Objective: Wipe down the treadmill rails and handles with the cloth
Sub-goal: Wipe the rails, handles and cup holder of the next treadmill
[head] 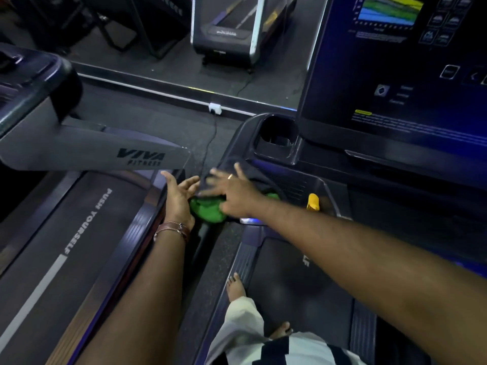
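— Down at the front left corner of the treadmill console, what are the hands doing?

— Both meet at a green cloth bunched on the dark handle below the cup holder. The right hand lies over it with fingers spread and straight, blurred, likely pressing the cloth flat to rub the handle. The left hand, also splayed, touches the cloth's near edge; neither hand pinches it. My guess is the left steadies or gathers the bundle.

— Why reach across with the right arm?

— The person stands barefoot on the belt, so the left-side handle needs a cross-body reach.

— Anything nearby to mind?

— A yellow safety clip sits just right of the cloth, near the right forearm; a wide stroke could knock it. The neighbouring treadmill's grey "VIVA FITNESS" arm hangs close above the left hand, narrowing the gap. The lit screen stands well apart.
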Demonstrator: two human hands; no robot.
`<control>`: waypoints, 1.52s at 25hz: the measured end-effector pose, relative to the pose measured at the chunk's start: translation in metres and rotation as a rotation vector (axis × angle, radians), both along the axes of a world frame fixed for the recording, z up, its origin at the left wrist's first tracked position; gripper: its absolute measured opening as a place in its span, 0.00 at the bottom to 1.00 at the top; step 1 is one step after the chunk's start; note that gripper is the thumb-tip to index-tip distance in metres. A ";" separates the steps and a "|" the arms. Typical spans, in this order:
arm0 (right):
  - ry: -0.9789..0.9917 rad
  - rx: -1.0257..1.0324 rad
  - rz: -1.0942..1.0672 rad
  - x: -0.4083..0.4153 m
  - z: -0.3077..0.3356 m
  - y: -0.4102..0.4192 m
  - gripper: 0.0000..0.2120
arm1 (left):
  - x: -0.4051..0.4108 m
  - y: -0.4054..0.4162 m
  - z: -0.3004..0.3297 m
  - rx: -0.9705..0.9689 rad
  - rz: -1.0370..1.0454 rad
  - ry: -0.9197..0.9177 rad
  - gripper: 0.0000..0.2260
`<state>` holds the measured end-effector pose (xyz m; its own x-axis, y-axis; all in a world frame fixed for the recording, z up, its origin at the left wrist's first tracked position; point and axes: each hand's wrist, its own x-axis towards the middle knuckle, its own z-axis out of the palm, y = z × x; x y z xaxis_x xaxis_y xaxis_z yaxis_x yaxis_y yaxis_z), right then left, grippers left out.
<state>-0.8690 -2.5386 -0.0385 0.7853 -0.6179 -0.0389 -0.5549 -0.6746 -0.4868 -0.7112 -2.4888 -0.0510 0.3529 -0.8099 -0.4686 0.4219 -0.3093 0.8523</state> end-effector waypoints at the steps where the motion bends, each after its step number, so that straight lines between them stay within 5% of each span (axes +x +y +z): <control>1: -0.043 0.035 0.095 -0.008 -0.004 0.010 0.20 | -0.002 0.002 0.003 -0.003 -0.009 -0.015 0.43; 6: 0.083 -0.062 -0.242 -0.004 0.008 -0.019 0.19 | -0.013 0.002 0.005 -0.034 0.044 -0.109 0.40; 11: -0.056 -0.153 0.163 -0.012 -0.010 -0.005 0.17 | -0.006 0.003 -0.007 -0.072 0.197 -0.166 0.34; 16: 0.219 -0.199 -0.431 0.006 0.007 -0.064 0.19 | -0.012 -0.001 -0.009 -0.127 0.207 -0.254 0.29; 21: 0.150 -0.229 -0.008 0.035 -0.001 -0.011 0.19 | -0.005 0.005 -0.012 -0.097 0.332 -0.427 0.30; 25: -0.132 0.086 -0.179 -0.012 0.015 0.005 0.17 | -0.011 0.009 -0.011 -0.202 0.040 -0.827 0.29; 29: 0.229 -0.015 -0.349 -0.044 0.037 0.032 0.25 | -0.025 0.011 -0.007 -0.597 -0.403 -1.290 0.12; 33: 0.605 -0.072 -0.607 -0.072 0.030 0.055 0.35 | -0.024 0.011 -0.009 -0.530 -0.330 -1.225 0.13; 38: 0.393 -0.173 -0.361 -0.011 0.012 0.069 0.22 | -0.029 0.008 -0.005 -0.482 -0.309 -1.324 0.13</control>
